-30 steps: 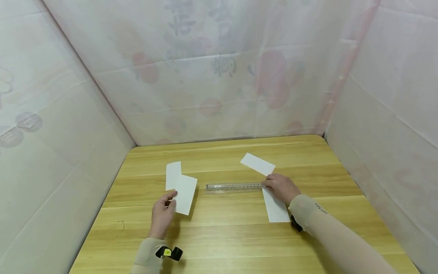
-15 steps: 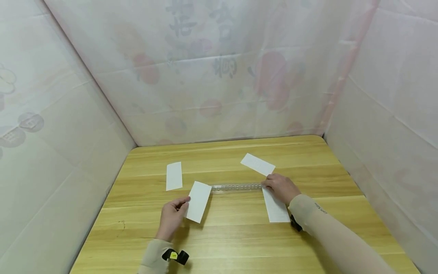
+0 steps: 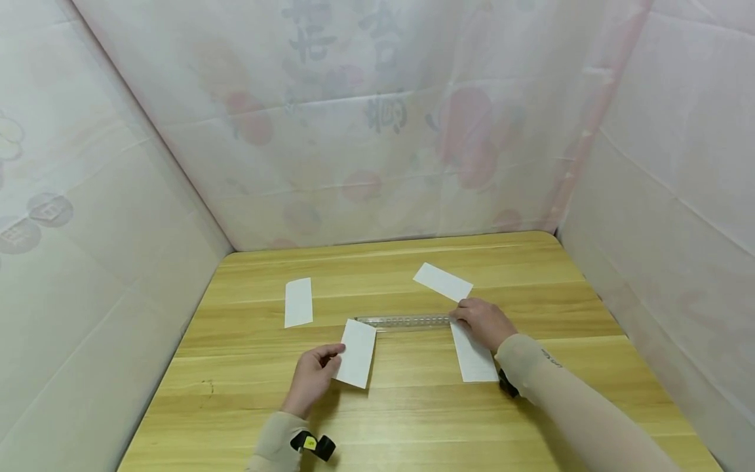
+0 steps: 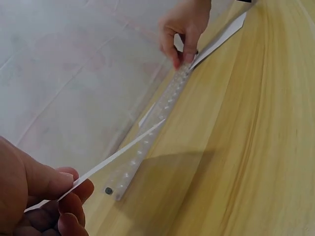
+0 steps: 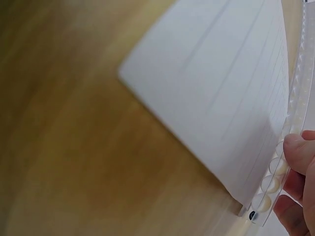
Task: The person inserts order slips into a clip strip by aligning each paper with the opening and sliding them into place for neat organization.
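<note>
1. We see the paper slip (image 3: 356, 353) pinched by our left hand (image 3: 311, 380), at the clear ruler's (image 3: 407, 321) left end.
2. Our right hand (image 3: 483, 322) grips the ruler's other end, over a paper strip (image 3: 474, 357).
3. Two more slips lie on the wooden table (image 3: 413, 419).

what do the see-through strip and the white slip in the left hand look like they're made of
The strip looks like clear glossy plastic: the wood shows through it, and a row of round bumps or holes runs along it. The white slip pinched by the left hand looks like thin matte paper, seen edge-on as very thin. The table appears to be wood or wood-grain laminate.
</note>
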Motion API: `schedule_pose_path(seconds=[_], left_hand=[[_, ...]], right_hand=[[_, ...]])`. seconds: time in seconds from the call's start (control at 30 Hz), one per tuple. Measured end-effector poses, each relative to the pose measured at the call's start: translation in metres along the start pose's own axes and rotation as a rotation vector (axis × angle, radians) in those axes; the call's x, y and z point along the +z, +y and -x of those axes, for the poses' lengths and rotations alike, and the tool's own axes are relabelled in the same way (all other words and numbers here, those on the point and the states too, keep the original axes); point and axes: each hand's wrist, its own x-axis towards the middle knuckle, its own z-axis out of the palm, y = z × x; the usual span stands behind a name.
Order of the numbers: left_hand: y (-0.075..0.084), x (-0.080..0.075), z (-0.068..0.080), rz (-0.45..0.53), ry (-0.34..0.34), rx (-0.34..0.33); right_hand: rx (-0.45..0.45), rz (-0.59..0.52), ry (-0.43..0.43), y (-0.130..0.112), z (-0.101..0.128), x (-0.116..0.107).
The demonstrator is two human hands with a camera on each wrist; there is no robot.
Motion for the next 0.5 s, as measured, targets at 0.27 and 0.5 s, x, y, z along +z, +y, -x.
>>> schedule_pose_path(seconds=[0.27, 0.5], left_hand=[[-0.0055, 0.0032, -0.0009, -0.002, -0.036, -0.010], [-0.0087, 0.0055, 0.0002, -0.004, -0.071, -0.023]], right_hand=[[0.012, -0.006, 0.009, -0.0011, -0.0014, 0.0009], [0.035, -0.014, -0.021, 0.0000, -0.0023, -0.0002]])
